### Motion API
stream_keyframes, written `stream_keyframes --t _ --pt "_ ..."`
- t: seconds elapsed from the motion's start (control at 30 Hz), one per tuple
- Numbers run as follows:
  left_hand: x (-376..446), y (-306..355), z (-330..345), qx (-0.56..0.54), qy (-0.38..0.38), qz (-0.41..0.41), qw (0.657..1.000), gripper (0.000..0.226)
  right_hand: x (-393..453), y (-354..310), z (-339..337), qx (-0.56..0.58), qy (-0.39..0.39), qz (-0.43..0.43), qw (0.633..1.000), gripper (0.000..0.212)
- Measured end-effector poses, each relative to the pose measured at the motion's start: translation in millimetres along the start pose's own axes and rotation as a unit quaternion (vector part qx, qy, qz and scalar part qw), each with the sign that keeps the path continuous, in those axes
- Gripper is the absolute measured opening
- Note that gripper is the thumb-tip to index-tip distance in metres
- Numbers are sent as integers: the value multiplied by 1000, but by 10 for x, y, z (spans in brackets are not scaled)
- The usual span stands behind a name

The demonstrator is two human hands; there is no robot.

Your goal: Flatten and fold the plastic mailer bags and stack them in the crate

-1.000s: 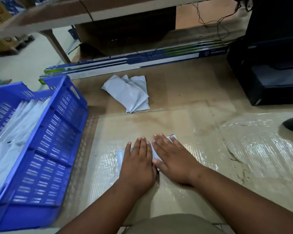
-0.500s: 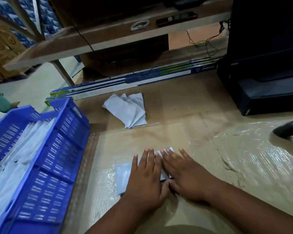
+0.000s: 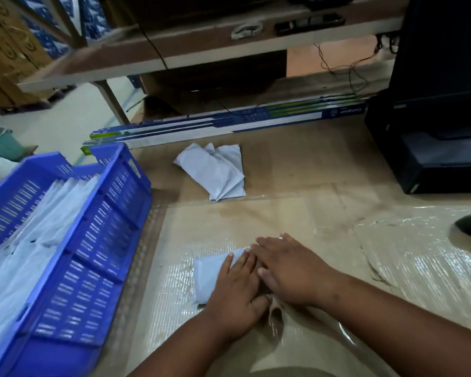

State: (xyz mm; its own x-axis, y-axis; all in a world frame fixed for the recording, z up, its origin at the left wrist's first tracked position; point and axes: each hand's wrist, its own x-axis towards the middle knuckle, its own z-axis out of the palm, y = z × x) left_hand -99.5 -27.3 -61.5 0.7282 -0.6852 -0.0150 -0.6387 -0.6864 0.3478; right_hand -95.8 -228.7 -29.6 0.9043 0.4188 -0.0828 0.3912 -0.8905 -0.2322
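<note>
Mailer bags are seen in three places, noted from largest to smallest. Crate (image 3: 74, 240), blue and slatted, is stood at the left of the worktable (image 3: 324, 170) and is already lined with a layer of flattened bags (image 3: 25, 257); its near wall is raised well above the table, so a bag slid rather than lifted could be caught on the rim and sprung open. A loose pile of mailers (image 3: 215, 172) is left at mid-table, overlapping and creased, not yet flattened; if one is pulled from it carelessly, the others may be dragged along. The folded mailer (image 3: 210, 276) in hand is lain on the glossy taped cardboard near the front edge, with only its left part visible. It is pressed flat by the left hand (image 3: 237, 295) and the right hand (image 3: 288, 270), both with fingers straight and together, palms down, nothing pinched. Judged risks: trapped air may cause the fold to reopen once pressure is released; the slick film underneath may let the bag skate sideways under the push; a skewed crease may be set, since the bag's right part is hidden under the hands and alignment cannot be checked.
</note>
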Motion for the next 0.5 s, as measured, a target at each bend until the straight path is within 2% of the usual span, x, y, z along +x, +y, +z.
stream_keyframes --t 0.07,0.1,0.17,0.23,0.33,0.5 --pt "-50 -45 -213 -111 24 10 993 67 24 -90 138 116 -5 26 993 72" --pt "-116 -101 -270 -91 55 29 994 68 8 -115 239 134 -19 38 990 74" --pt "-270 -250 -278 52 105 59 991 72 -30 -107 482 43 -8 22 999 80" --pt "-406 -354 -245 154 89 17 984 77 -64 -93 556 -20 -20 4 1000 86" --pt "-533 -429 -131 147 46 -21 988 88 -38 -89 535 -33 -44 -4 998 96" --pt "-547 -520 18 62 64 -9 996 90 100 -140 307 -93 -141 -2 986 105"
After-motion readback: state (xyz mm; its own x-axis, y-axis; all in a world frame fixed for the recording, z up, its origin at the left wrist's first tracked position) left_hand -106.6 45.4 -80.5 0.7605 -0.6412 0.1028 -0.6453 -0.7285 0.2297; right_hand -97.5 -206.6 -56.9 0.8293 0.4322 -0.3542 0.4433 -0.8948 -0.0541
